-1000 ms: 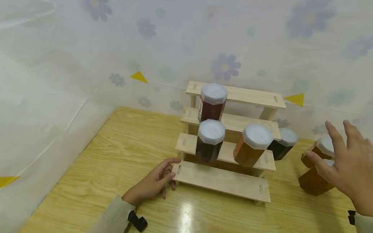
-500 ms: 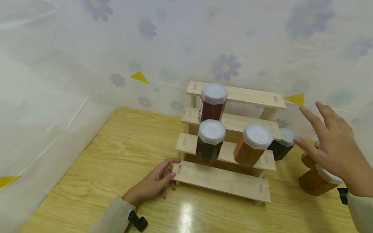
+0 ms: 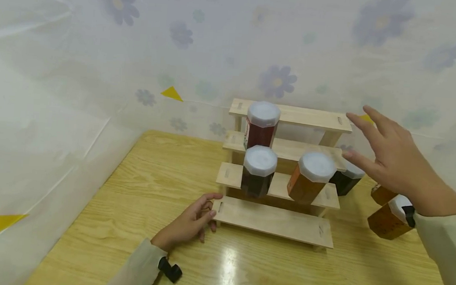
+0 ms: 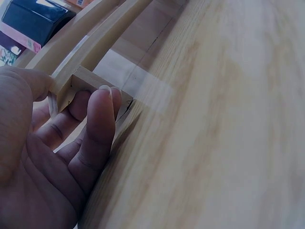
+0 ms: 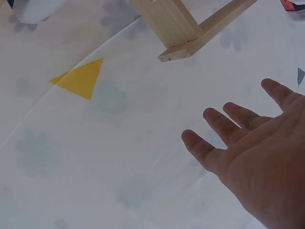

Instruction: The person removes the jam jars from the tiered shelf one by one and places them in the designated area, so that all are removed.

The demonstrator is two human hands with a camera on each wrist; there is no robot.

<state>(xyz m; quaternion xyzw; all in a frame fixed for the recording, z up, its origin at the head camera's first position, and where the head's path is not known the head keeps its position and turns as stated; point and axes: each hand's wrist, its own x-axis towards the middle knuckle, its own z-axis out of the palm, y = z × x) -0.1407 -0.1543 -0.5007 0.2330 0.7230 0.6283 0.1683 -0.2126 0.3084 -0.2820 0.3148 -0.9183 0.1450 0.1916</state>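
A tiered wooden display rack stands on the table. My left hand grips the left end of its lowest shelf; in the left wrist view, the thumb lies over the shelf end and fingers curl beneath it. My right hand is raised near the rack's upper right end, fingers spread and holding nothing. A red jar with a white lid stands on the second shelf from the top. On the shelf below it are a dark jar at left and an amber jar at right.
Another dark jar stands on the table behind the rack's right side. Two more amber jars, one nearer and one farther, are at right, partly covered by my right arm. A flowered sheet hangs behind.
My right hand has moved left and upward from over the right-hand jars toward the rack's upper right end, its fingers still spread. The left hand has stayed on the lowest shelf.
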